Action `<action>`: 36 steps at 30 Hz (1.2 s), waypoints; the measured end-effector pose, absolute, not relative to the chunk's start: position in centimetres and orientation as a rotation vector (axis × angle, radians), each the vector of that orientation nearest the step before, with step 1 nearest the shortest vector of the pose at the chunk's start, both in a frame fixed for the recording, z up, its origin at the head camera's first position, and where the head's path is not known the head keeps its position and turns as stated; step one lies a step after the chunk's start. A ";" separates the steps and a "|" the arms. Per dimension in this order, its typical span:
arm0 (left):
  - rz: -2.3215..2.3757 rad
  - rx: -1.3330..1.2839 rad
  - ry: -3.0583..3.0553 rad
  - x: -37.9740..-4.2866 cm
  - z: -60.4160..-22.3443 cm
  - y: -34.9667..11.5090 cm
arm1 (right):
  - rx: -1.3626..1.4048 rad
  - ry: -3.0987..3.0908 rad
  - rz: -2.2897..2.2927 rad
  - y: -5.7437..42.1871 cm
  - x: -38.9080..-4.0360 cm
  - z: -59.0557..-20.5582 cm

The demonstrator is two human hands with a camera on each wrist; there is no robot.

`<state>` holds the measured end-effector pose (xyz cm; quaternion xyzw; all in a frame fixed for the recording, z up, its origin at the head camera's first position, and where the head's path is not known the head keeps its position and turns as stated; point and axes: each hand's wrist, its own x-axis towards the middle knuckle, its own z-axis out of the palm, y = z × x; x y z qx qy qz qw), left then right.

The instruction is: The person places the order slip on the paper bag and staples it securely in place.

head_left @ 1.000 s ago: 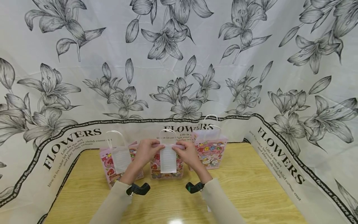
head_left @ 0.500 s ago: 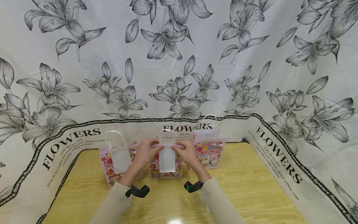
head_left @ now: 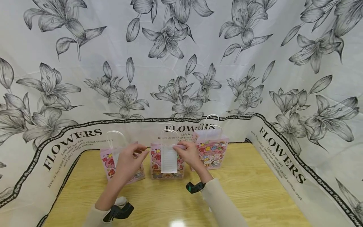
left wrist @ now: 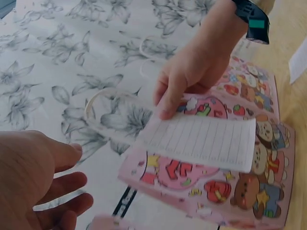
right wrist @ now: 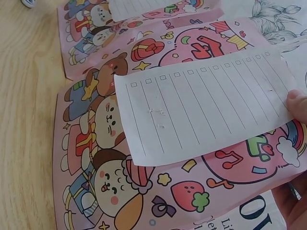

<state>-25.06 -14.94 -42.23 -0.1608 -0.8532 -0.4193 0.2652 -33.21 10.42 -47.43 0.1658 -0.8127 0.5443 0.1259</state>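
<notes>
The middle pink cartoon paper gift bag (head_left: 155, 162) stands upright with two white handles. A lined checklist sheet (head_left: 169, 160) hangs over its front from the top edge. My right hand (head_left: 190, 154) pinches the sheet and the bag's top edge at the right corner. In the right wrist view its thumb (right wrist: 298, 105) lies on the sheet, with fingers behind the bag. My left hand (head_left: 130, 160) is in the air left of the bag, fingers relaxed, thumb apart, holding nothing. It partly hides the left gift bag (head_left: 107, 159) from the head view.
A third pink gift bag (head_left: 214, 153) stands at the back right, handles up. The left bag also carries a lined sheet (right wrist: 139, 8). A white paper (left wrist: 300, 62) lies on the wooden table (head_left: 255, 189). A flower-print cloth (head_left: 181, 69) walls the back and sides.
My left hand has let go of the middle bag's top left corner and drawn back left, in front of the left bag. The right hand keeps its pinch.
</notes>
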 end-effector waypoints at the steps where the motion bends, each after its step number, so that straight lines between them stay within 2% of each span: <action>1: -1.136 -0.426 -2.326 -24.7 -42.4 -15.6 | 0.485 -2.372 1.582 10.4 -33.3 -47.4; 9: -1.084 -0.364 -2.480 -22.9 -44.9 -20.2 | 0.466 -2.368 1.591 10.4 -33.5 -47.4; 18: -1.303 -0.202 -2.699 -21.6 -49.6 -24.5 | 0.482 -2.368 1.638 10.4 -33.5 -47.6; 26: -1.260 -0.120 -2.730 -21.3 -53.7 -26.0 | 0.503 -2.361 1.571 10.2 -33.9 -47.2; 36: -1.324 -0.061 -2.717 -20.8 -56.6 -26.5 | 0.507 -2.345 1.589 10.2 -34.0 -47.6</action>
